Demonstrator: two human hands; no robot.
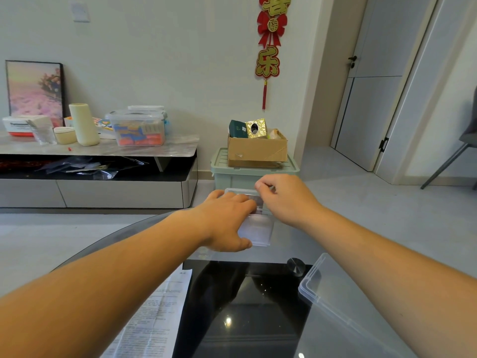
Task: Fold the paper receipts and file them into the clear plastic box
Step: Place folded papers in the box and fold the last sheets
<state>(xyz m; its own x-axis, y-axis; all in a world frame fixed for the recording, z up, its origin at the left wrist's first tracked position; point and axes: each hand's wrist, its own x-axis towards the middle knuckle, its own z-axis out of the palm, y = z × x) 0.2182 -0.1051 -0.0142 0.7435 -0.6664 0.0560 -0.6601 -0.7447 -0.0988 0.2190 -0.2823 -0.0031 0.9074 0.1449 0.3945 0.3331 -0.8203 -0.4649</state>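
A small clear plastic box stands at the far edge of the glass table. My left hand grips the box from the left, thumb against its near side. My right hand reaches over the top of the box with curled fingers, pinching what looks like folded paper inside it. The paper is mostly hidden by my hands. A printed paper receipt lies unfolded on the table under my left forearm. The box's clear lid lies on the table at the right, under my right forearm.
A round metal knob sits on the table near the lid. Beyond the table stand a green storage bin bearing a cardboard box, and a low cabinet with containers. A chair is at the far right.
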